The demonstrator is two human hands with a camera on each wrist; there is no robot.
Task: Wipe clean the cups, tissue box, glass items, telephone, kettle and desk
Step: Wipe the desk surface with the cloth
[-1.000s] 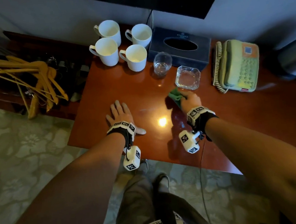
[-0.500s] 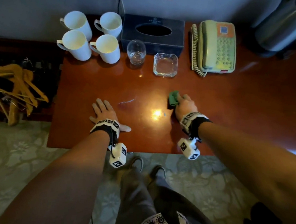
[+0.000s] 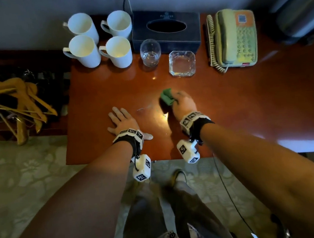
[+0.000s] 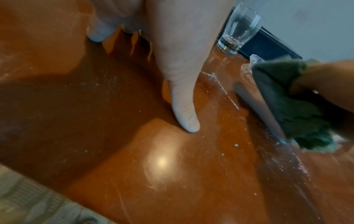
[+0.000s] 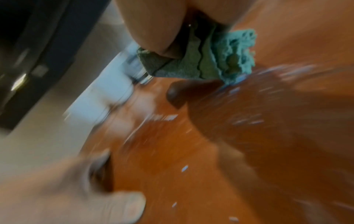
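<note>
My right hand [image 3: 181, 102] grips a bunched green cloth [image 3: 167, 96] [image 4: 291, 103] [image 5: 206, 63] and presses it on the red-brown desk [image 3: 256, 98]. My left hand [image 3: 122, 120] lies flat on the desk to its left, fingers straight, thumb [image 4: 184, 109] out. At the back stand several white cups [image 3: 103, 39], a dark tissue box [image 3: 166, 28], a drinking glass [image 3: 150, 52] [image 4: 239, 28], a glass ashtray [image 3: 182, 63] and a pale green telephone [image 3: 236, 36]. A kettle [image 3: 299, 9] stands at the far right. Pale specks and a streak [image 4: 226, 91] lie on the desk between my hands.
Wooden hangers [image 3: 14, 99] lie piled on a lower dark shelf to the left of the desk. Patterned carpet [image 3: 23, 181] lies below the front edge. My legs [image 3: 162, 215] stand close to the desk. A lamp glare [image 4: 161, 161] shines on the desk surface.
My right hand has slid the cloth left and toward the desk's front, away from the ashtray. The view has shifted right, bringing in the kettle. My left hand stays flat.
</note>
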